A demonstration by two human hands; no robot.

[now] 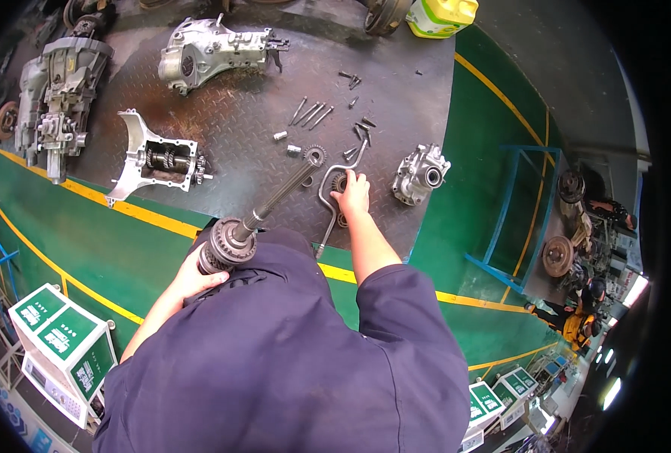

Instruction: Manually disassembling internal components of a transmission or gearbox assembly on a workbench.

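Note:
My left hand (193, 281) is wrapped round the thick gear end of a long splined gear shaft (281, 198), held tilted over my lap. The shaft's far end overlaps a toothed gear (315, 154); I cannot tell whether they touch. At the front of the metal table my right hand (353, 196) has its thumb and fingers closed on a small dark gear (339, 183), partly covered by them. A bent metal rod (325, 198) lies just left of that hand. Below the fingers is another small ring (342, 220).
On the checker-plate table (252, 113) are an opened gearbox housing (158, 162), a larger silver casing (211, 57), several bolts (313, 113) and a small housing (420, 175) at right. A yellow-green jug (441, 16) stands at the back; a gearbox (64, 98) is at left.

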